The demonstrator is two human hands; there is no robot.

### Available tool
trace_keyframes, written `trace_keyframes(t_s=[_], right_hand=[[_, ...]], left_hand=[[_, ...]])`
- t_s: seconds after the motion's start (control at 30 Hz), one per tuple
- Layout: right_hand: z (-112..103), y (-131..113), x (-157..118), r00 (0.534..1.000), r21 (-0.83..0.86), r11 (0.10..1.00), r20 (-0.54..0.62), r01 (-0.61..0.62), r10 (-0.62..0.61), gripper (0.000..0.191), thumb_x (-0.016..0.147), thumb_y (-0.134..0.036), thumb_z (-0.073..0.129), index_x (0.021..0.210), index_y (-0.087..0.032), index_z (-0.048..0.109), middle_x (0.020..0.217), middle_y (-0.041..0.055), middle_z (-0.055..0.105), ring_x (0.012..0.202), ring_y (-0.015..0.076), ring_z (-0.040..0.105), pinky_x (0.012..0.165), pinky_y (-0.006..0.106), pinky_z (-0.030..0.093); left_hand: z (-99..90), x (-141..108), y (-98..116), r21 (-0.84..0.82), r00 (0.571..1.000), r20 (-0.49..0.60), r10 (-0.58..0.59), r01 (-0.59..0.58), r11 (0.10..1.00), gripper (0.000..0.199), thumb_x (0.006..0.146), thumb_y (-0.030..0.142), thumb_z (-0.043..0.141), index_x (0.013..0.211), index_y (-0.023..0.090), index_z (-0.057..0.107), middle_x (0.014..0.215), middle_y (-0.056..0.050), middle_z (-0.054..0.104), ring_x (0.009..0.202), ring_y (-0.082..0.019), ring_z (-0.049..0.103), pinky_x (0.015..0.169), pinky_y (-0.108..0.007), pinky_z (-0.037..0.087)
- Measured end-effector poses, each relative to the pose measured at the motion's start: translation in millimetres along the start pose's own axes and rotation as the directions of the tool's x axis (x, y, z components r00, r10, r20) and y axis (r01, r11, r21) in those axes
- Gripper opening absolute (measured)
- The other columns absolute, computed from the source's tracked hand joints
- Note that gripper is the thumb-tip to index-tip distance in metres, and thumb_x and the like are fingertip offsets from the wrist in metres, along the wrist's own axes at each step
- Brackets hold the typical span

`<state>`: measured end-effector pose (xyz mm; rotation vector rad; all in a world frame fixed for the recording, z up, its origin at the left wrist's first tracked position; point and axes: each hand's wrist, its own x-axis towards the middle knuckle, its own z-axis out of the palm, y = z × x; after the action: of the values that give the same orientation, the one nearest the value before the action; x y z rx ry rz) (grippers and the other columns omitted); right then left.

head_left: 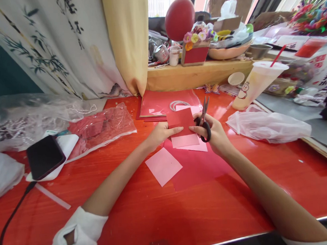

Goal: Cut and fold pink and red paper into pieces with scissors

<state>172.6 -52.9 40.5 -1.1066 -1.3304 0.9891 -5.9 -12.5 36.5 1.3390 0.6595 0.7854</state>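
Note:
Between both hands a small red paper piece (181, 120) is held up above the table. My left hand (164, 133) pinches its left edge, thumb on top. My right hand (211, 131) grips the lower right edge and also holds black-handled scissors (204, 121), their blades pointing up and away, slightly apart. Pink paper pieces (185, 141) lie just below the red piece. A separate pink square (164, 166) rests nearer to me, on the left. Under them is a larger darker red-pink sheet (200, 169).
Behind the hands lie a stack of red paper (164, 101) and a tape roll (179, 105). At left are a phone (45, 157) and plastic bags (103, 127). A drink cup (259, 83) and a crumpled bag (269, 126) are at right.

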Motion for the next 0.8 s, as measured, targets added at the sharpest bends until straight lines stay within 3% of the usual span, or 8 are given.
trace_keyframes(t_s=[0.1,0.2,0.27,0.43,0.6,0.73,0.8], right_hand=[[-2,0,0,0.997,-0.022,1.0,0.071,0.015,-0.013,0.029,0.065,-0.019,0.066,0.092,-0.02,0.055,0.068,-0.0052,0.042,0.058,0.0072,0.04,0.052,0.021,0.032],[-4,-2,-1,0.981,-0.09,0.996,0.192,-0.001,0.018,0.029,0.066,-0.018,0.065,0.093,-0.02,0.056,0.069,-0.0051,0.043,0.06,0.0074,0.04,0.054,0.021,0.032],[-5,-4,-3,0.962,-0.143,0.99,0.268,-0.017,0.055,0.03,0.067,-0.02,0.065,0.095,-0.021,0.056,0.069,-0.0049,0.043,0.059,0.0076,0.04,0.054,0.021,0.033],[-7,-11,-5,0.918,-0.203,0.979,0.384,-0.024,0.102,0.034,0.067,-0.024,0.065,0.1,-0.018,0.057,0.071,-0.0027,0.046,0.062,0.0099,0.044,0.056,0.023,0.037],[-10,-17,-6,0.889,-0.225,0.974,0.443,-0.015,0.116,0.035,0.066,-0.022,0.066,0.1,-0.018,0.059,0.07,-0.0025,0.047,0.061,0.0098,0.045,0.055,0.022,0.037],[-12,-20,-6,0.868,-0.24,0.971,0.484,0.01,0.11,0.034,0.068,-0.021,0.066,0.101,-0.018,0.06,0.071,-0.0017,0.047,0.062,0.01,0.045,0.055,0.022,0.038],[-13,-20,-5,0.885,-0.23,0.973,0.456,0.017,0.092,0.033,0.069,-0.024,0.066,0.101,-0.019,0.06,0.071,-0.0019,0.048,0.06,0.0095,0.044,0.053,0.022,0.036]], left_hand=[[-16.8,-1,12,0.115,0.997,0.051,-0.063,0.057,0.992,0.038,0.067,0.034,0.068,0.099,0.015,0.064,0.089,-0.008,0.066,0.073,-0.016,0.061,0.064,-0.028,0.047],[-33.7,-2,27,0.163,0.999,0.013,-0.033,0.031,0.986,0.032,0.072,0.038,0.062,0.096,0.017,0.065,0.085,-0.004,0.064,0.07,-0.012,0.058,0.06,-0.024,0.045],[-39.4,-4,36,0.26,0.998,0.05,-0.038,0.024,0.965,0.027,0.072,0.037,0.062,0.09,0.018,0.067,0.08,-0.002,0.062,0.068,-0.01,0.055,0.057,-0.021,0.042],[-30.7,-10,44,0.494,0.958,0.224,-0.181,0.048,0.868,0.019,0.061,0.036,0.07,0.066,0.018,0.068,0.066,0.001,0.061,0.057,-0.011,0.052,0.048,-0.021,0.038],[-18.8,-11,36,0.45,0.879,0.293,-0.376,0.22,0.866,0.025,0.061,0.038,0.071,0.076,0.018,0.069,0.074,-0.003,0.067,0.06,-0.015,0.062,0.052,-0.025,0.048],[-18.7,-10,30,0.411,0.835,0.373,-0.404,0.242,0.879,0.027,0.063,0.038,0.071,0.077,0.015,0.069,0.07,-0.006,0.068,0.055,-0.016,0.064,0.052,-0.026,0.052],[-20.1,-9,30,0.409,0.835,0.387,-0.391,0.225,0.884,0.028,0.064,0.038,0.07,0.079,0.015,0.069,0.07,-0.006,0.069,0.054,-0.016,0.064,0.05,-0.025,0.052]])
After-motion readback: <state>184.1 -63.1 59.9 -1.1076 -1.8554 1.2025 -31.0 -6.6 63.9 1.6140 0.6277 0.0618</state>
